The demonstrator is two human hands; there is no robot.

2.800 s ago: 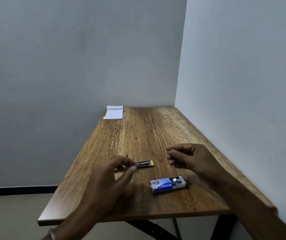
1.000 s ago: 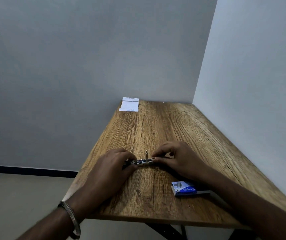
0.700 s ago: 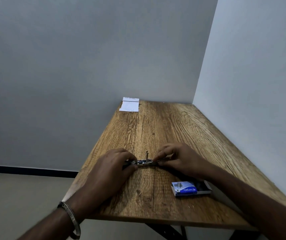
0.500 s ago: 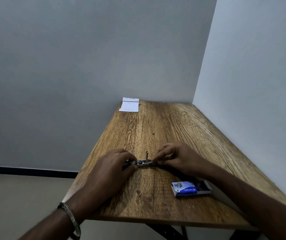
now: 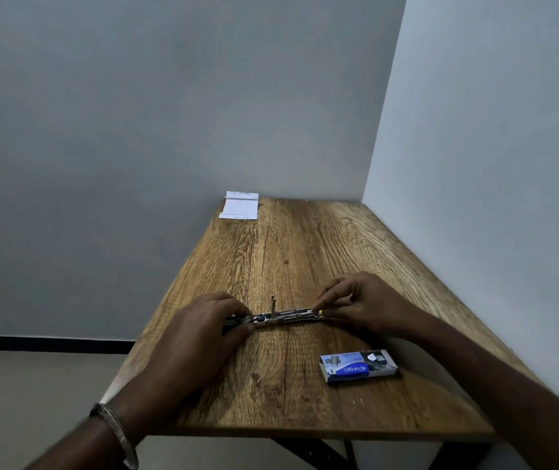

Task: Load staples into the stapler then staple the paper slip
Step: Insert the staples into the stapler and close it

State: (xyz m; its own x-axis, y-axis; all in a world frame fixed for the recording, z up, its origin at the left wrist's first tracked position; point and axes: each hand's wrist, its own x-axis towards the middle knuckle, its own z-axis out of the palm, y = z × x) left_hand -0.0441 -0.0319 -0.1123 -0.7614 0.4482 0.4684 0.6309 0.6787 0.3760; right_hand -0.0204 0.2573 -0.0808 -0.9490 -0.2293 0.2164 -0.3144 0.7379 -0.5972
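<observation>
A small metal stapler (image 5: pixel 283 317) lies opened out flat on the wooden table (image 5: pixel 291 252), with a thin pin standing up from its middle. My left hand (image 5: pixel 203 327) grips its left end. My right hand (image 5: pixel 359 300) pinches at its right end, where a bit of yellow shows; whether a strip of staples is between those fingers is too small to tell. A blue staple box (image 5: pixel 357 366) lies open near the front right. The white paper slip (image 5: pixel 240 205) rests at the far left corner.
The table stands in a corner, with a grey wall behind and a white wall along its right side. Its left edge drops to the floor. A metal bangle (image 5: pixel 119 432) is on my left wrist.
Between 2.8 s and 1.0 s ago both hands came down onto the stapler. Over the last second my right hand shifted slightly at its right end; the staple box came out from under my forearm.
</observation>
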